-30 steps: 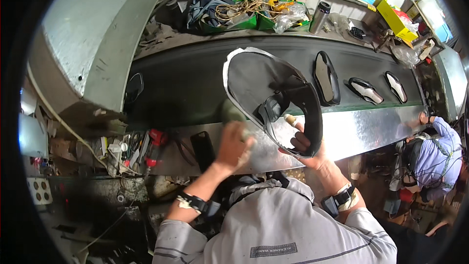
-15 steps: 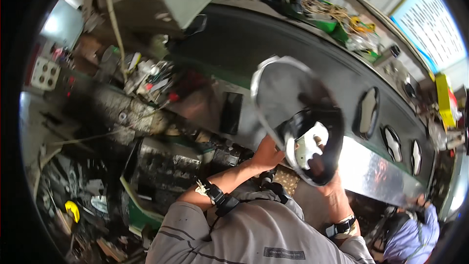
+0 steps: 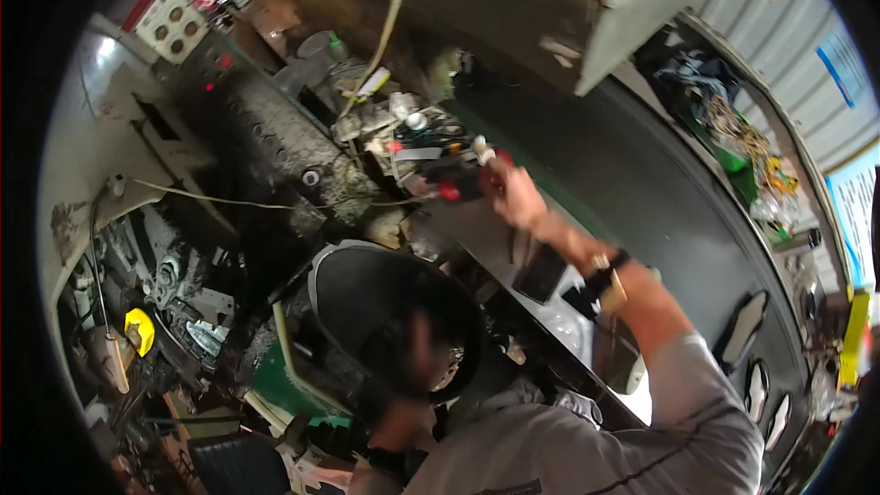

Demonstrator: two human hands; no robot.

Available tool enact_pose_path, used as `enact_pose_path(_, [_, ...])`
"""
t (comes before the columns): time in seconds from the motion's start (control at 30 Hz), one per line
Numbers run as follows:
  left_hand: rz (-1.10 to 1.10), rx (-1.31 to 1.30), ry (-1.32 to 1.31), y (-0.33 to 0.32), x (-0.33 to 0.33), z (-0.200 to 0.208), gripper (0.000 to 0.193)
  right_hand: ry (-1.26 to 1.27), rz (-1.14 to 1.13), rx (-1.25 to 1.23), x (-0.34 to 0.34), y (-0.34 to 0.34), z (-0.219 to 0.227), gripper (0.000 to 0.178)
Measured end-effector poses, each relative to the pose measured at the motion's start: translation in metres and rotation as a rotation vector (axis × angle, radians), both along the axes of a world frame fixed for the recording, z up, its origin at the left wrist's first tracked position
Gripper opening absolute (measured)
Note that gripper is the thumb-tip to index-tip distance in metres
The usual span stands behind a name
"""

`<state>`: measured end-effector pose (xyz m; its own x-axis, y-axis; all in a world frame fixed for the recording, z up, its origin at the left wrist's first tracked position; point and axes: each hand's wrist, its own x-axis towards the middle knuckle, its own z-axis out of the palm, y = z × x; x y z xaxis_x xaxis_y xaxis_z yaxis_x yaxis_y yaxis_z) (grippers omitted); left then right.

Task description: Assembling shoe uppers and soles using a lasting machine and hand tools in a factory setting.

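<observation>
A large black hollow thing (image 3: 371, 289), open-ended with a pale rim, is tilted low at the left of my body; its exact kind is unclear. My left hand (image 3: 417, 362) is blurred and dark against its near side, apparently gripping it. Stretched out over the cluttered bench, my right hand (image 3: 521, 200) is smeared by motion. Its fingers look closed around something red (image 3: 496, 174) with a whitish end, too blurred to name. A red knob-like piece (image 3: 447, 191) lies just left of those fingers. Below my right wrist rests a dark flat block (image 3: 541, 273).
A dark conveyor belt (image 3: 632, 183) runs along the right, with several shoe soles (image 3: 744, 328) on it. Tools and small containers (image 3: 417, 124) crowd the bench. A hanging cord (image 3: 390, 14) crosses above it. A green bin (image 3: 284, 385) and scrap lie at the left.
My view has swung left. The black hollow thing has moved from over the belt's edge down to my left. My right hand has left it and reached to the bench clutter.
</observation>
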<state>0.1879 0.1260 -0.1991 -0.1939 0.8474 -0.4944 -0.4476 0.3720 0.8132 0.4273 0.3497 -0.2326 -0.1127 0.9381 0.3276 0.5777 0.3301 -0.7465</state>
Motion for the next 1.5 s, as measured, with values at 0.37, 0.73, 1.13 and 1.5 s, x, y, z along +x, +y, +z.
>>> enact_pose_path(0.37, [0.373,0.020,0.146,-0.013,-0.043,0.046,0.024,-0.926,0.316,-0.093,-0.069,0.207,-0.081,0.087])
enact_pose_path(0.73, [0.347,0.171,0.246,0.026,-0.025,0.088,0.026,-0.865,0.227,-0.334,-0.043,0.106,0.084,0.055])
enact_pose_path(1.13, [0.002,0.450,0.511,0.010,0.025,0.125,0.015,-0.013,0.372,-0.198,0.058,-0.159,0.176,0.072])
enact_pose_path(1.5, [-0.095,0.488,0.418,-0.035,0.050,0.132,0.021,-0.228,0.573,0.017,0.076,-0.215,0.186,0.108])
